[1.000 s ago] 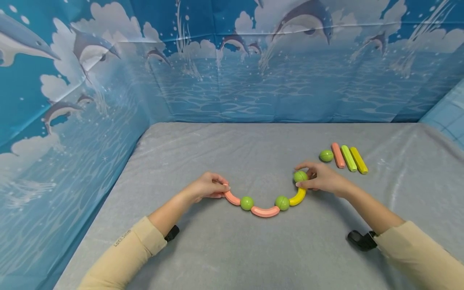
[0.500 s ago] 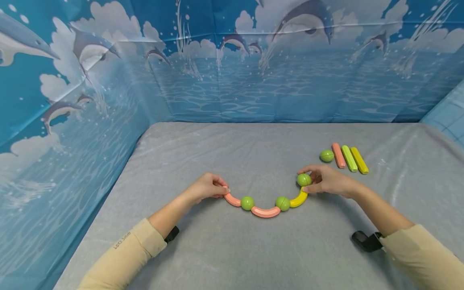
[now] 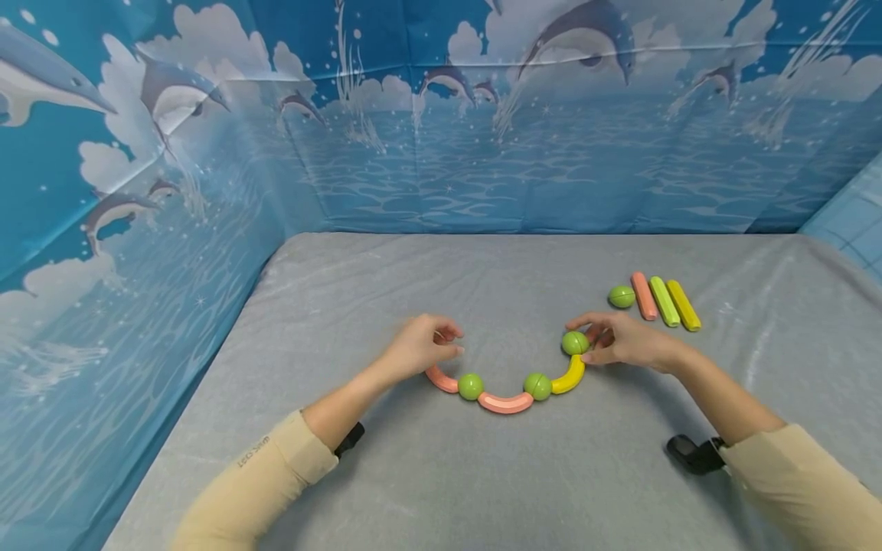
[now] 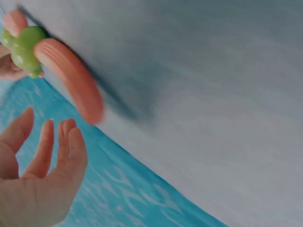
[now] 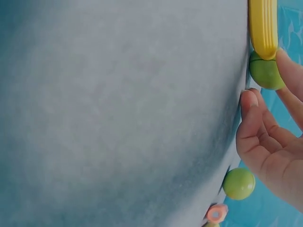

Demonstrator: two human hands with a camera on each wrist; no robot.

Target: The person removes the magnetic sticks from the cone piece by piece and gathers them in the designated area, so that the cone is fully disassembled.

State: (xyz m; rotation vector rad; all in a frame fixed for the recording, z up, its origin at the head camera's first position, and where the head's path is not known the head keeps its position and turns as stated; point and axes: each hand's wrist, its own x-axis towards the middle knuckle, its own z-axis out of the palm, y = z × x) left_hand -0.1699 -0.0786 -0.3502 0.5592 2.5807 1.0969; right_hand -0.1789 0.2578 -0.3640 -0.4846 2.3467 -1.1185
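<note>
L hand [image 3: 422, 348] let go, fingers apart, chain [image 3: 506, 404] (3 green balls [image 3: 470, 386], 2 pink arcs [image 3: 444, 381], 1 yellow arc [image 3: 569, 376]) lying betw. it & R hand [image 3: 618, 340], which grips end ball [image 3: 575, 342].

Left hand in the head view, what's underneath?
The left pink arc runs under the left hand, which hides its upper end; the left wrist view shows that end untouched. Gray cloth shows around the hand; directly beneath, it's covered.

The green balls [image 3: 471, 386] look like smooth, glossy plastic; the curved pink pieces [image 3: 506, 403] and curved yellow piece [image 5: 263, 28] add lengthwise grooves. The worktop cover [image 3: 441, 474] is soft-looking matt cloth; the printed backdrop [image 3: 475, 184] is smooth, with a faint sheen; the sleeves [image 3: 806, 482] are matt cloth.
</note>
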